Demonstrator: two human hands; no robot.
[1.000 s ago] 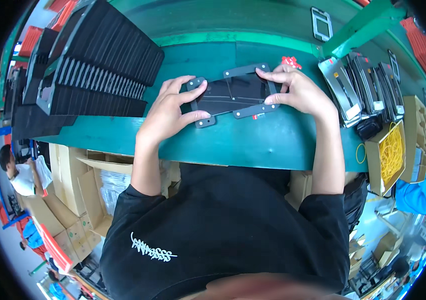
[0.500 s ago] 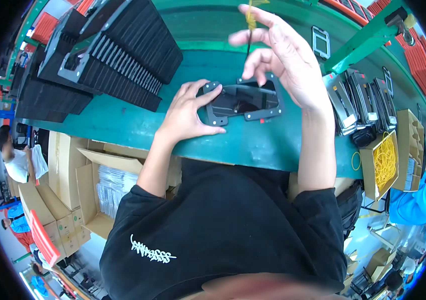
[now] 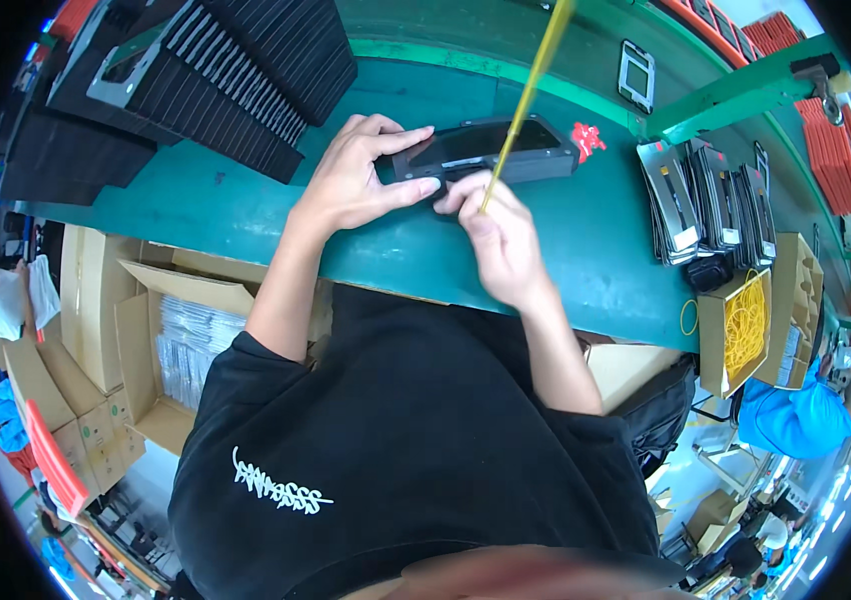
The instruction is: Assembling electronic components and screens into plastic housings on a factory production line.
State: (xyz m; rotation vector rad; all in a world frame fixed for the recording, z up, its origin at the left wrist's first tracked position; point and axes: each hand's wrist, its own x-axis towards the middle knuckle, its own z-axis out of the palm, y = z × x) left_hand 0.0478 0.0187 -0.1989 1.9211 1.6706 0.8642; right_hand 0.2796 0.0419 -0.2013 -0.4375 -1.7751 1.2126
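Observation:
My left hand (image 3: 354, 178) grips the left end of a black frame (image 3: 536, 165), its thumb along the near edge and its fingers at the far edge. A dark, glossy rectangular panel (image 3: 466, 145) lies in the frame. At the near side, my right hand (image 3: 501, 235) is closed, its fingertips against the frame's near edge. A taut yellow elastic cord (image 3: 531, 85) runs from above down into that hand. What hangs at the cord's lower end is hidden by the fingers. By the frame's right end lies a small red piece (image 3: 589, 143).
Black slotted trays (image 3: 236, 90) stand stacked at the left. To the right are grey flat parts (image 3: 671, 205) in stacks and a carton of yellow rubber bands (image 3: 746, 325). An open carton (image 3: 146, 345) holds clear-wrapped pieces below the table's left edge. A green post (image 3: 736, 95) rises at back right.
My right hand has come down from the hanging yellow cord to the frame's near edge, drawing the cord taut. The frame is now tilted, and the red piece shows beside it.

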